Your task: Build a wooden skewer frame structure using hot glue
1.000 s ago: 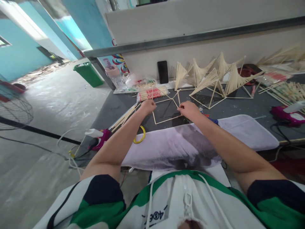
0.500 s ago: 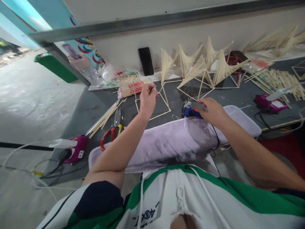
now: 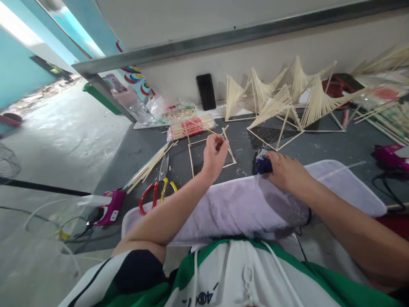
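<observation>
My left hand [image 3: 215,155] is closed, fingertips pinched together over a small stick frame [image 3: 191,160]; whatever it pinches is too small to make out. On the right, my right hand [image 3: 286,168] wraps round a blue glue gun [image 3: 263,164] at the table's near edge, its nozzle pointing away from me. Behind my hands stands a larger stick structure [image 3: 262,91] with fanned, curved surfaces and triangular bases. A lilac cushioned board [image 3: 236,209] lies under my forearms.
Scissors [image 3: 155,196] and loose sticks [image 3: 148,166] lie left, near a magenta power block [image 3: 111,208]. Behind are a packet of sticks [image 3: 191,127], a phone [image 3: 206,92] and a bottle [image 3: 128,97]. Another magenta block [image 3: 391,157] sits right.
My right hand has moved down onto the glue gun and closed round it. My left hand remains pinched over the frame. The camera view has shifted left.
</observation>
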`<state>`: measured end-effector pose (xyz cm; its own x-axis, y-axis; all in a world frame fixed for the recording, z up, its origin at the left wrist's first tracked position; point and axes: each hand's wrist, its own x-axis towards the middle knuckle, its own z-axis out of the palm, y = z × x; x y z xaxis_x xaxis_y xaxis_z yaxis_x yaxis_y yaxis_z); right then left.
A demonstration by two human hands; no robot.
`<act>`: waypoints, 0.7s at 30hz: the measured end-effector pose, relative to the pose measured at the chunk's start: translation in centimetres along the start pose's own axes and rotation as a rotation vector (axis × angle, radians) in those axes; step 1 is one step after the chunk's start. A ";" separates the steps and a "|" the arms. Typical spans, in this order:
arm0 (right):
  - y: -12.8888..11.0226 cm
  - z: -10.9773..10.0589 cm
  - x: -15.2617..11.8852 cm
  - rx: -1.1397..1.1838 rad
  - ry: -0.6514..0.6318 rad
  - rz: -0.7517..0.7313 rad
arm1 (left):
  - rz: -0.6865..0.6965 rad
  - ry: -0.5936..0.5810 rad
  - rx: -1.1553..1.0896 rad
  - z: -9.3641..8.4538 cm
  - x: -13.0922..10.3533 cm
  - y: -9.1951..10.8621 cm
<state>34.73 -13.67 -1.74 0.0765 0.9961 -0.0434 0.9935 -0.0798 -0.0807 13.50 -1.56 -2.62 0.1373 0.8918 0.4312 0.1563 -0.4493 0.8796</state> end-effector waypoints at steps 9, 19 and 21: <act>1.0 -6.1 1.0 1.231 0.232 0.023 | 0.031 -0.020 -0.031 0.2 0.5 0.1; -3.0 -5.0 3.3 1.478 0.150 -0.105 | 0.160 -0.031 0.028 -0.1 0.8 0.6; -3.1 -4.5 3.2 1.458 0.150 -0.082 | 0.137 -0.053 -0.004 -0.1 0.8 0.5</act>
<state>32.32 -10.04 2.86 0.1237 0.9867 0.1052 0.0403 0.1009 -0.9941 13.63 -1.06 -1.84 0.2087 0.8178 0.5363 0.1282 -0.5665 0.8140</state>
